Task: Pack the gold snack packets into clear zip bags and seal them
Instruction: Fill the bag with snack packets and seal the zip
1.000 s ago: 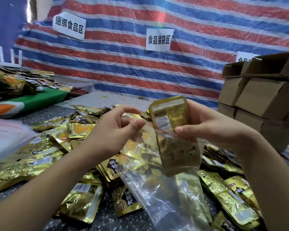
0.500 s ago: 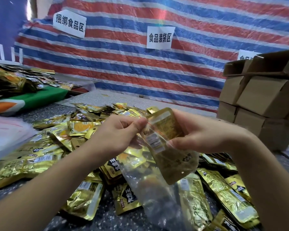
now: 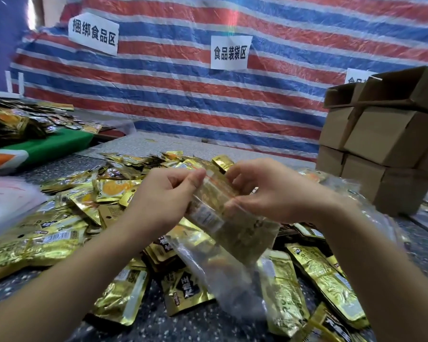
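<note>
Pinching the clear zip bag (image 3: 229, 233) top: left hand (image 3: 164, 195) and right hand (image 3: 273, 191).

Two forearms enter from bottom edge, both bare to the frame limit; no sleeves visible. Left hand (image 3: 169, 193) and right hand (image 3: 269, 191): bare. Short, unpainted nails where visible.
</note>
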### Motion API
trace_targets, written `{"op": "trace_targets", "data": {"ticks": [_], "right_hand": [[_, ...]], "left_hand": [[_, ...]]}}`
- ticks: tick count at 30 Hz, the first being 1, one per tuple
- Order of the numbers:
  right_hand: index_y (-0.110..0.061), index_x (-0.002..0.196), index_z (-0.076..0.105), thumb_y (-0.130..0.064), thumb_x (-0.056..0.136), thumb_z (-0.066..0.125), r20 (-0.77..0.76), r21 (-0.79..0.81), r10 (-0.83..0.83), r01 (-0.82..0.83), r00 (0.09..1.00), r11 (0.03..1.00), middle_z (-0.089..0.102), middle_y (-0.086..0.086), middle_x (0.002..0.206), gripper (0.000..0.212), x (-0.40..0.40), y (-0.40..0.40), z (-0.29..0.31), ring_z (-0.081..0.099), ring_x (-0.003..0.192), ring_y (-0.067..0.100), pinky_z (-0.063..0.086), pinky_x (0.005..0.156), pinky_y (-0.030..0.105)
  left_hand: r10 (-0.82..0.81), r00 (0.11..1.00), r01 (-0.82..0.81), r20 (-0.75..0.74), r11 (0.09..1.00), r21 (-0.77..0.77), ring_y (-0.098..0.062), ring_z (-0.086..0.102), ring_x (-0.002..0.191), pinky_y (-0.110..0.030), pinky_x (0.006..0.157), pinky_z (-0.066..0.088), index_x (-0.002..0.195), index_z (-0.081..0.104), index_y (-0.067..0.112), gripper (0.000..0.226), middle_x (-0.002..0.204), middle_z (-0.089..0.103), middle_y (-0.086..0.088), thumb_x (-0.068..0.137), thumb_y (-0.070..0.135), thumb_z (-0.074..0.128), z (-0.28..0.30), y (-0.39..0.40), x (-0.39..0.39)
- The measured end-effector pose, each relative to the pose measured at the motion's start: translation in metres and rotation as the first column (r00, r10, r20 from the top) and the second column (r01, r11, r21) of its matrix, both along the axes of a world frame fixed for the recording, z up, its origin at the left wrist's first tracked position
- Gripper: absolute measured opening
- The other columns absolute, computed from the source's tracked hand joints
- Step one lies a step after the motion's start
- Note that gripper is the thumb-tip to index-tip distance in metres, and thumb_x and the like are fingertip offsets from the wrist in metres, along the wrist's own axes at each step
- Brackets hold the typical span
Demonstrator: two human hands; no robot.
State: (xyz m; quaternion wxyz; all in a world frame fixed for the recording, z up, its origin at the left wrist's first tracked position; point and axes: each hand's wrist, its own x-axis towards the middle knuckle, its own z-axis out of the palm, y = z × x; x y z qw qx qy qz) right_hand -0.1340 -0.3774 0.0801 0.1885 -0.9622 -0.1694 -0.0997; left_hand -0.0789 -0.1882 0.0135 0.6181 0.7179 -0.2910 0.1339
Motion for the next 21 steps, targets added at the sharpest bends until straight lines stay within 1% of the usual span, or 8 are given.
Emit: {"op": "trace_targets", "data": {"ticks": [2, 5, 7, 10, 12, 13, 16, 21], "right_hand": [[-0.03, 0.105, 0.071, -0.031, 0.086, 0.073, -0.009, -0.054, 0.053, -0.054, 0.999, 0.997, 0.069, -0.013, 0.087, 0.019, 0.0, 0.005, -0.005, 0.064, 0.079, 0.001, 0.058, 0.071, 0.031], [-0.023, 0.088, 0.073, -0.021, 0.09, 0.068, -0.022, -0.195, 0.113, -0.115, 0.993, 0.974, 0.066, -0.007, 0.073, 0.005, 0.001, 0.013, -0.014, 0.06, 0.067, 0.005, 0.051, 0.059, 0.028], [-0.02, 0.085, 0.072, -0.019, 0.093, 0.065, -0.026, -0.207, 0.106, -0.109, 0.994, 0.972, 0.064, -0.005, 0.07, 0.011, 0.002, 0.013, -0.014, 0.056, 0.061, 0.006, 0.044, 0.054, 0.023], [-0.02, 0.089, 0.071, -0.036, 0.097, 0.056, 0.007, -0.009, 0.077, -0.077, 0.997, 0.997, 0.067, -0.008, 0.073, 0.023, -0.002, 0.006, -0.001, 0.062, 0.064, 0.002, 0.048, 0.057, 0.019], [-0.016, 0.092, 0.071, -0.046, 0.089, 0.057, 0.018, 0.131, 0.116, -0.117, 0.993, 0.984, 0.07, -0.005, 0.078, 0.034, -0.009, -0.003, 0.01, 0.066, 0.071, 0.002, 0.054, 0.065, 0.02], [-0.016, 0.094, 0.071, -0.045, 0.084, 0.063, 0.013, 0.135, 0.134, -0.135, 0.991, 0.982, 0.071, -0.004, 0.082, 0.031, -0.012, -0.007, 0.014, 0.068, 0.075, 0.004, 0.057, 0.071, 0.023], [-0.016, 0.094, 0.072, -0.019, 0.083, 0.075, 0.086, 0.048, 0.157, -0.162, 0.984, 0.986, 0.072, -0.004, 0.086, 0.012, -0.017, -0.014, 0.018, 0.069, 0.081, 0.008, 0.059, 0.08, 0.033], [-0.009, 0.093, 0.073, -0.002, 0.083, 0.074, 0.33, 0.16, 0.166, -0.229, 0.929, 0.96, 0.071, -0.003, 0.084, 0.013, -0.019, -0.019, 0.026, 0.069, 0.079, 0.01, 0.06, 0.077, 0.03]], "left_hand": [[0.005, 1.0, -0.005, 0.007, 1.0, 0.009, -0.037, 0.067, 0.068, -0.05, 0.063, 0.058, 0.081, 0.076, 0.012, 0.036, 0.072, 0.071, -0.017, 0.097, 0.035, 0.054, -0.002, -0.001, 0.001], [0.013, 0.998, -0.016, 0.057, 0.999, 0.045, -0.015, 0.07, 0.066, -0.028, 0.062, 0.054, 0.079, 0.078, 0.024, 0.029, 0.069, 0.074, 0.0, 0.098, 0.027, 0.056, -0.005, -0.007, -0.002], [0.039, 0.998, -0.039, 0.044, 0.999, 0.012, -0.014, 0.068, 0.064, -0.026, 0.061, 0.05, 0.076, 0.078, 0.021, 0.032, 0.068, 0.073, 0.0, 0.098, 0.028, 0.056, -0.006, -0.008, -0.001], [0.077, 0.996, -0.08, -0.043, 0.993, -0.088, -0.018, 0.065, 0.058, -0.025, 0.057, 0.049, 0.076, 0.076, 0.022, 0.034, 0.069, 0.072, -0.009, 0.094, 0.039, 0.055, -0.002, -0.004, 0.0], [-0.014, 0.991, -0.015, -0.135, 0.978, -0.208, -0.025, 0.072, 0.064, -0.033, 0.059, 0.058, 0.077, 0.076, 0.018, 0.036, 0.075, 0.075, -0.008, 0.089, 0.044, 0.053, 0.004, -0.002, -0.003], [-0.075, 0.983, 0.029, -0.165, 0.962, -0.27, -0.026, 0.073, 0.064, -0.034, 0.055, 0.059, 0.076, 0.075, 0.015, 0.037, 0.078, 0.076, -0.007, 0.087, 0.043, 0.053, 0.008, -0.002, -0.005], [-0.144, 0.977, 0.088, -0.159, 0.945, -0.317, -0.025, 0.074, 0.065, -0.033, 0.049, 0.058, 0.076, 0.073, 0.015, 0.036, 0.082, 0.076, -0.006, 0.088, 0.042, 0.052, 0.015, -0.001, -0.011], [-0.194, 0.979, 0.159, -0.066, 0.922, -0.353, -0.025, 0.074, 0.065, -0.026, 0.052, 0.056, 0.088, 0.069, 0.012, 0.035, 0.079, 0.075, -0.008, 0.087, 0.042, 0.051, 0.031, -0.001, -0.015]]}}
